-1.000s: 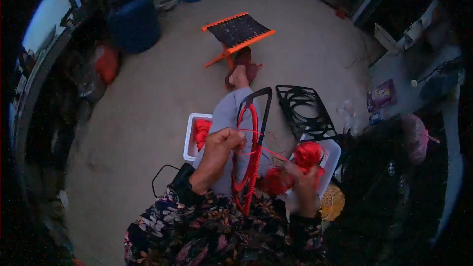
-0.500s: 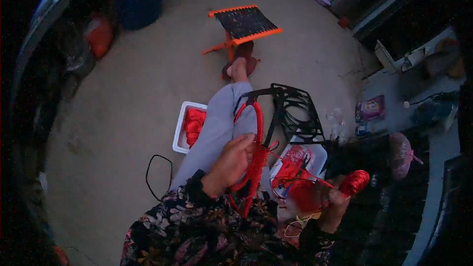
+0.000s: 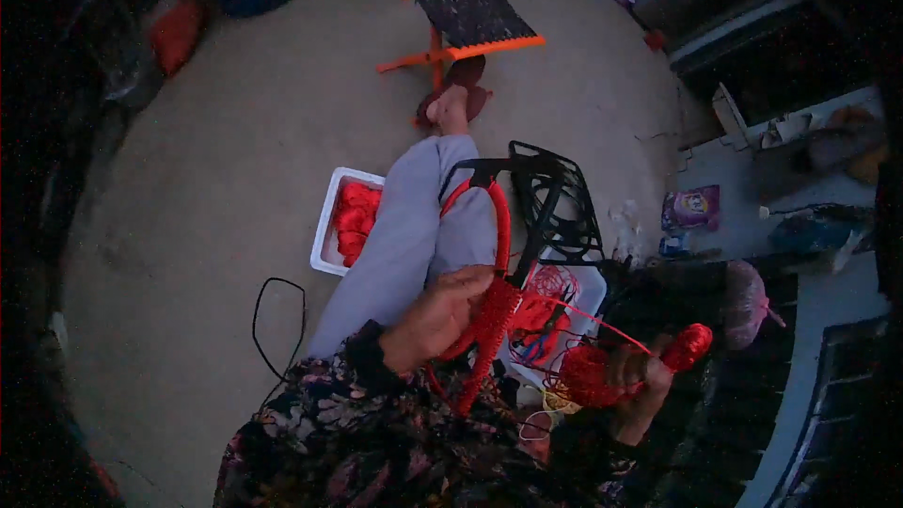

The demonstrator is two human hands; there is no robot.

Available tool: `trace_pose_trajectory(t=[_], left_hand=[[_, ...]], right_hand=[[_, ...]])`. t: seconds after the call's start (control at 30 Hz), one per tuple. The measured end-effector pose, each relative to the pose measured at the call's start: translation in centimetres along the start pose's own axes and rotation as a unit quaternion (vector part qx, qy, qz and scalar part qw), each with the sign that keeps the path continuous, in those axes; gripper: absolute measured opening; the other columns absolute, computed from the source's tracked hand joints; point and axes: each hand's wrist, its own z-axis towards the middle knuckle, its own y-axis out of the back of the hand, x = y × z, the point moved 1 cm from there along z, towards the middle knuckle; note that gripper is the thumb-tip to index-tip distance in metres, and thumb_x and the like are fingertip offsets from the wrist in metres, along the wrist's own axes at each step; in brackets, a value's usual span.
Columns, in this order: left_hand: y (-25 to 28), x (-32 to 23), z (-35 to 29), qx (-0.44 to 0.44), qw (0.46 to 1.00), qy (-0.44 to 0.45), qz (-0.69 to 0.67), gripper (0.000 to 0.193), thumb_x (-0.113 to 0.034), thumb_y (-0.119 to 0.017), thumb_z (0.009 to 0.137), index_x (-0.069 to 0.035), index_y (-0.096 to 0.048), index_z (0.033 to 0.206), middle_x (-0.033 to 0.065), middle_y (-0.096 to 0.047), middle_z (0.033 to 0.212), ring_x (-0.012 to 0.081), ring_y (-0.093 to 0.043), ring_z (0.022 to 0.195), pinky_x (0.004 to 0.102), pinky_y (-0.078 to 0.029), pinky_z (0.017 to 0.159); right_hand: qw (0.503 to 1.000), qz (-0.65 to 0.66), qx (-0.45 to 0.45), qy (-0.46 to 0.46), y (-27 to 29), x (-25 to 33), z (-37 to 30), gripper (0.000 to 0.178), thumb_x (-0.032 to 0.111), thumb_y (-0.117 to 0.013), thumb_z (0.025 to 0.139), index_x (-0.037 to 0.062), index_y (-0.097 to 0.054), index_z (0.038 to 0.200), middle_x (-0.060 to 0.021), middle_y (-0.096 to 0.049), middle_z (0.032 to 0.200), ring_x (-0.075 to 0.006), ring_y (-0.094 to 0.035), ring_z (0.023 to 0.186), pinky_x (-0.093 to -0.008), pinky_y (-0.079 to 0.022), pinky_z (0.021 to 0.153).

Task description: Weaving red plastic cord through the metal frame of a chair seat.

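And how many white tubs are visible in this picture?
2. One white tub is left of the grey trousers; the other white tub, partly covered, is right of them. More may be hidden.

From afar, I see the left hand (image 3: 433, 325) gripping a black frame thickly wound with red cord (image 3: 495, 316), while the right hand (image 3: 636, 378) holds a shiny red skein (image 3: 688, 345). A thin red strand (image 3: 607, 324) runs between them. I make out a white plastic tray (image 3: 324, 226) left of the grey-trousered legs (image 3: 376, 273), a white plastic tub (image 3: 592, 288) at right.
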Motion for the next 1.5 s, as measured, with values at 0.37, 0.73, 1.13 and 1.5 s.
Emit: trace_pose_trajectory(t=[0.37,0.73,1.13,1.5], left_hand=[[0.5,0.4,0.4,0.058,0.997,0.010,-0.039,0.023,-0.021,-0.046,0.093,-0.002,-0.056,0.102,0.0106,-0.064,0.091,0.0238,-0.063,0.080,0.0371,-0.052,0.071],[-1.0,-0.2,0.0,0.007,0.997,0.046,-0.062,0.030,-0.032,-0.050,0.090,-0.004,-0.058,0.100,0.0103,-0.065,0.084,0.0231,-0.063,0.071,0.0348,-0.052,0.064],[0.2,0.3,0.1,0.058,0.995,0.051,-0.068,0.024,-0.023,-0.050,0.090,-0.003,-0.058,0.100,0.0092,-0.064,0.094,0.0190,-0.062,0.085,0.0338,-0.050,0.078],[-0.7,0.1,0.3,-0.034,0.999,-0.010,-0.021,0.026,-0.020,-0.049,0.088,-0.002,-0.055,0.106,0.0095,-0.064,0.091,0.0226,-0.063,0.079,0.0378,-0.052,0.072]], right_hand=[[0.999,-0.011,0.033,0.024,0.2,1.1,-0.3,0.014,0.018,-0.058,0.081,0.0097,-0.048,0.086,0.0025,-0.038,0.048,-0.0114,-0.039,0.039,-0.0274,-0.033,0.038],[0.997,-0.016,-0.058,0.051,3.9,3.0,-1.3,0.013,0.017,-0.058,0.080,0.0087,-0.050,0.086,0.0030,-0.041,0.049,-0.0106,-0.040,0.040,-0.0267,-0.033,0.038],[0.927,-0.312,-0.132,-0.158,0.9,-5.0,2.5,0.021,0.012,-0.069,0.073,0.0045,-0.062,0.092,-0.0002,-0.062,0.078,-0.0093,-0.055,0.065,-0.0253,-0.045,0.058],[0.957,-0.254,0.015,-0.142,-8.5,-7.6,4.0,0.020,0.012,-0.072,0.073,0.0020,-0.061,0.086,-0.0018,-0.062,0.072,-0.0108,-0.057,0.059,-0.0240,-0.046,0.055]])
